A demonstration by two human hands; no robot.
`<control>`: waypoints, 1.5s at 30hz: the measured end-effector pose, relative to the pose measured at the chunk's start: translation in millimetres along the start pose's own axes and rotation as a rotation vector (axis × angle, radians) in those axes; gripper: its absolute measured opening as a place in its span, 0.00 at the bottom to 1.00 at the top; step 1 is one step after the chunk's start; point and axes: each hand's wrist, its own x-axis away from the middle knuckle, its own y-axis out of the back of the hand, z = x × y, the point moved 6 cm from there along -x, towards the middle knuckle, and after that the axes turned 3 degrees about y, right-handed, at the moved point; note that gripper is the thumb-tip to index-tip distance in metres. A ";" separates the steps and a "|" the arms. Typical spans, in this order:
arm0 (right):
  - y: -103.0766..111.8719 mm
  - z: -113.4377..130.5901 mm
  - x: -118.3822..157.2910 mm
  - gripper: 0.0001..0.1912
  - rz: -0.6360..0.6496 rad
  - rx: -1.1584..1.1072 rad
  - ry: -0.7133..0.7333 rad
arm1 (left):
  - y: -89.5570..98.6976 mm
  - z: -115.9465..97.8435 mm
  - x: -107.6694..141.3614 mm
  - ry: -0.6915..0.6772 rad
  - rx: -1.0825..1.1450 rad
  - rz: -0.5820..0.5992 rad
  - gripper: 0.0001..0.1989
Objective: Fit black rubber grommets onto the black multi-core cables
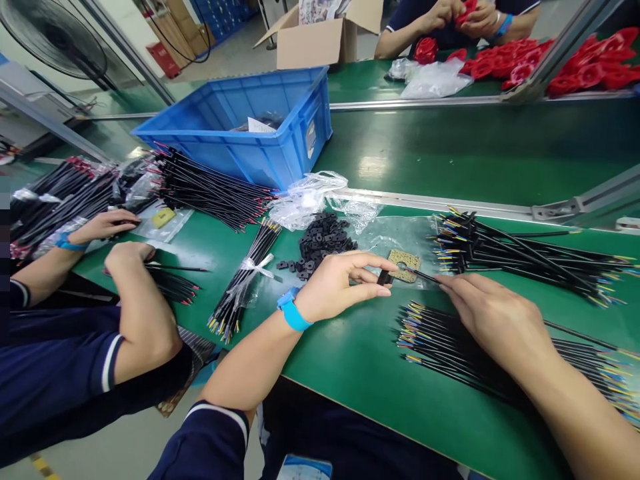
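Observation:
Between thumb and fingers, my left hand (345, 283) pinches a small black plastic part (384, 277). My right hand (493, 313) grips a black cable (425, 275) near its end, which points at that part. Behind the gap between my hands lies a yellow sponge (405, 265) on a clear plastic bag. Loose black plastic parts (325, 240) are heaped beyond my left hand. Under my right hand spreads a row of black cables (450, 347) with coloured wire ends. Another pile of cables (525, 253), some with black parts on them, lies behind it.
A tied cable bundle (245, 280) lies left of my left hand. Behind stands a blue crate (240, 127), with crumpled plastic bags (310, 200) before it. A co-worker's arms (140, 300) are close on my left. Across the metal rail, another person's hands (460, 17) handle red parts.

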 end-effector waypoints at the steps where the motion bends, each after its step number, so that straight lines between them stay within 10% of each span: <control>1: 7.5 3.0 -0.5 0.15 -0.030 -0.056 0.003 | -1.0 4.1 -0.9 0.049 0.080 -0.014 0.19; 10: 54.8 31.4 14.1 0.38 -0.193 -0.242 -0.024 | -28.2 21.9 -7.3 0.206 0.737 -0.011 0.29; 21: 60.8 49.7 5.2 0.41 -0.240 -0.042 0.171 | -33.5 21.3 -3.1 0.222 0.785 -0.010 0.27; 32: 65.7 55.1 11.7 0.37 -0.212 0.006 0.208 | -33.8 19.3 0.0 0.177 0.554 -0.075 0.26; 38: 74.4 63.3 -0.8 0.13 -0.378 -0.164 0.165 | -43.9 20.2 5.0 0.133 0.440 -0.036 0.26; 45: 74.2 64.4 -0.4 0.09 -0.375 -0.383 0.116 | -48.7 7.7 6.2 -0.084 0.388 0.021 0.19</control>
